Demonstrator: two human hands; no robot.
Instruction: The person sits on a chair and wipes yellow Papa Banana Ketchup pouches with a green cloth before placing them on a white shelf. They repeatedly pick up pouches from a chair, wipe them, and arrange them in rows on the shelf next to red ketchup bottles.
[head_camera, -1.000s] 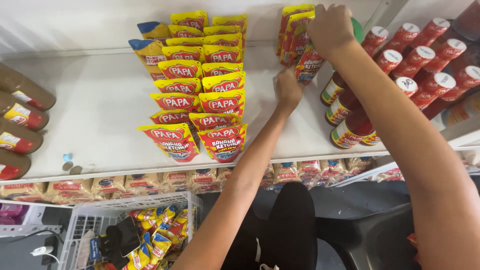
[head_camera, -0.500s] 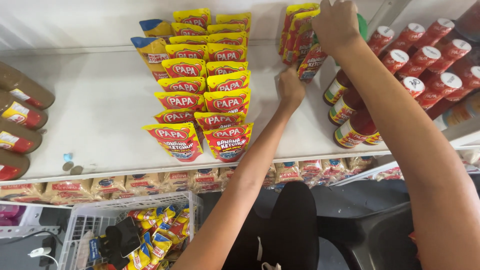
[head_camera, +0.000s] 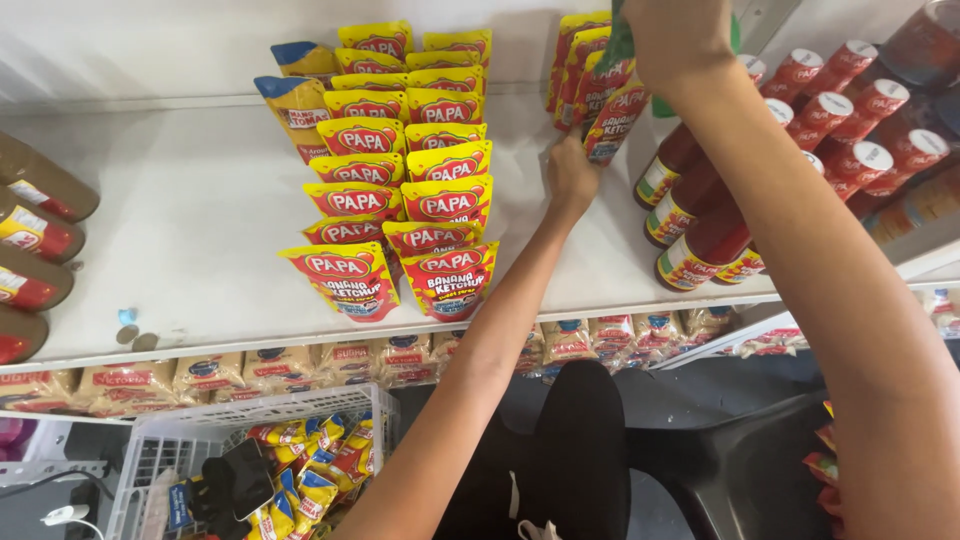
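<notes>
Arms are stretched over the white shelf. Glossy red-and-yellow pouches are gripped by the right hand and steadied by the left hand, its fingers curled against them.

One camera only, on my head, tilted down and forward at the white shelf. It sits close: my forearms run from the bottom edge up into frame, both hands within arm's reach. The lower shelf row, the basket and my lap show below. No second view to overlap.
</notes>
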